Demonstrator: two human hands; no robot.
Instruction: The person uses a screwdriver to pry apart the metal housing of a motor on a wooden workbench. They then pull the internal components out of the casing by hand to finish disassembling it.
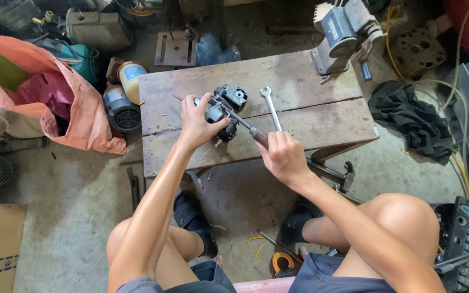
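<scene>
I see my left hand closed around the small metal part near the middle of the wooden bench; my right hand grips the screwdriver near the front edge, spanner just beside

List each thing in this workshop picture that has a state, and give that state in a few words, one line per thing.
left hand: gripping the metal part
metal part: held steady on the wooden bench
right hand: closed on the screwdriver handle
screwdriver: tip set against the part
wrench: lying flat, untouched
bench vise: holding nothing visible
socket set case: open
orange bag: open
</scene>
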